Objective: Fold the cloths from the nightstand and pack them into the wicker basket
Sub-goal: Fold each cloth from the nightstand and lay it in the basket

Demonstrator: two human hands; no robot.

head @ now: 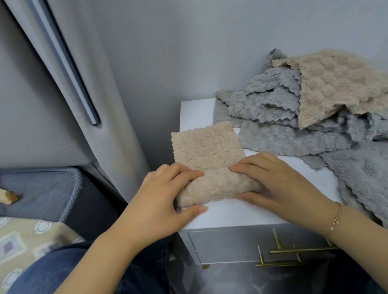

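Observation:
A beige fluffy cloth [208, 150] lies on the white nightstand top [235, 213], its near end rolled or folded into a thick band. My left hand [167, 200] grips the band's left end, thumb underneath and fingers on top. My right hand [274, 182] grips the band's right end the same way. Behind, to the right, a loose pile of grey cloths [286, 121] spreads over the nightstand, with another beige cloth [336, 84] lying on top of it. No wicker basket is in view.
The nightstand has a grey drawer front with brass bars [296, 251]. A grey wall stands behind and a padded headboard [43, 77] at the left. A bed with a patterned cover [17, 244] and a wooden stick [2, 195] lies at the left. My denim-clad leg [66, 277] is below.

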